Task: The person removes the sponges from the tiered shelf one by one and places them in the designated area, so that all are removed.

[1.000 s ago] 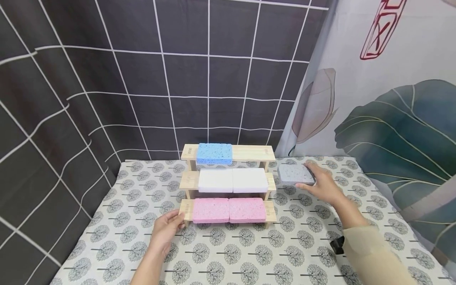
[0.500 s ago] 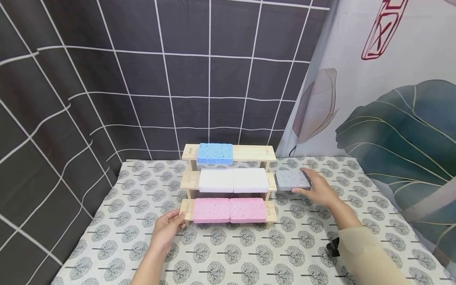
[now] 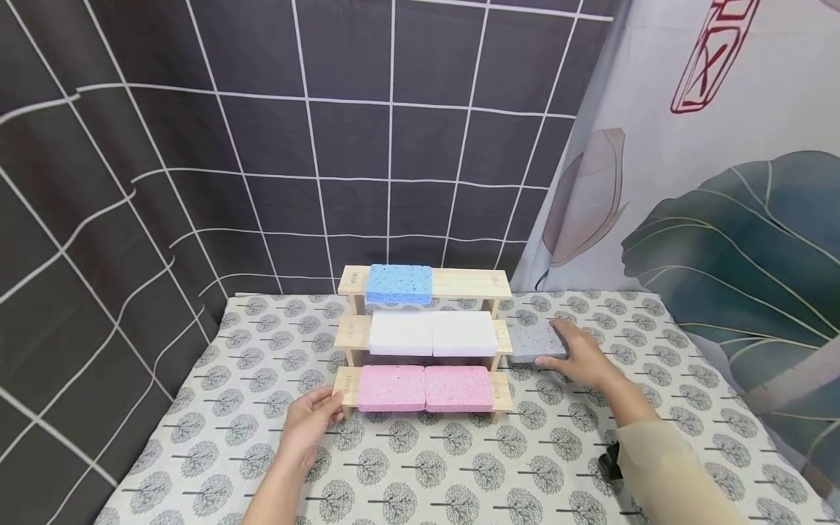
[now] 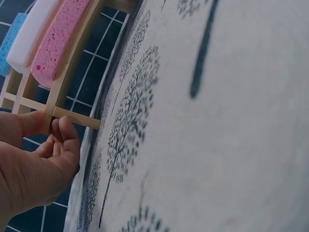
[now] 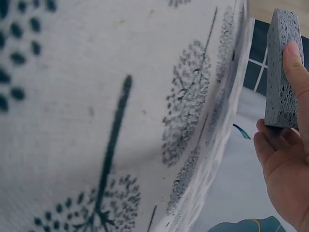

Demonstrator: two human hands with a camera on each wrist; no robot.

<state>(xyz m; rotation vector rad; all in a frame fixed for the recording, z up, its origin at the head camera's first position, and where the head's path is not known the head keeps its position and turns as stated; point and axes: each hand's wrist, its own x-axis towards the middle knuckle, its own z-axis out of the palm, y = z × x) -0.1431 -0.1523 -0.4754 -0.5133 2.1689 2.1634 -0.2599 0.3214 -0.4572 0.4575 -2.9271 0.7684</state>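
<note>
A three-tier wooden rack (image 3: 345, 381) stands on the cloth. My left hand (image 3: 308, 419) pinches the left end of its lowest board; in the left wrist view the thumb and curled fingers meet at the board's end. My right hand (image 3: 586, 357) grips a grey sponge (image 3: 534, 343) just right of the middle tier, its left edge close to the rack. In the right wrist view the sponge's pitted side shows, thumb on one face and fingers beneath. Two pink sponges (image 3: 425, 388) lie side by side on the lowest board, two white sponges (image 3: 433, 334) on the middle one.
One blue sponge (image 3: 399, 283) sits left of centre on the top board, with bare wood to its right. The table bears a tree-print cloth (image 3: 420, 477). Behind it hangs a dark grid curtain (image 3: 426, 138); a leaf-patterned curtain (image 3: 663, 138) hangs on the right.
My right hand has carried the grey sponge leftward and a little nearer to me, up beside the rack's middle tier. My left hand keeps its hold on the lowest board.
</note>
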